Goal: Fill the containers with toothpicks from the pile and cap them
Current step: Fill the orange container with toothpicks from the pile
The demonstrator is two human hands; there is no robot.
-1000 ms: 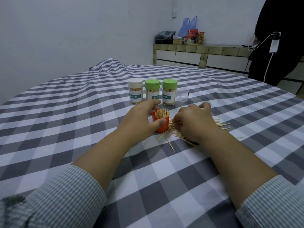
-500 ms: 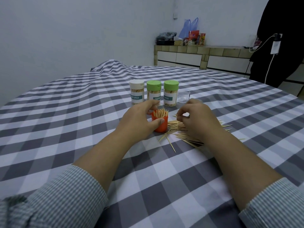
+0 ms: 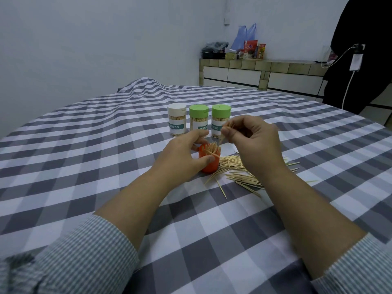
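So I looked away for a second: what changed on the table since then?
The right hand rose from the toothpick pile, pinching a few toothpicks above the orange container. The left hand keeps gripping that container. The three capped containers stayed put.

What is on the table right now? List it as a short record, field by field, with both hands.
left hand: grips the orange container
right hand: pinches a few toothpicks above the orange container
orange container: open, toothpicks standing in it
pile: loose toothpicks on the tablecloth, right of the container
capped containers: one white-capped container, two green-capped containers, in a row behind
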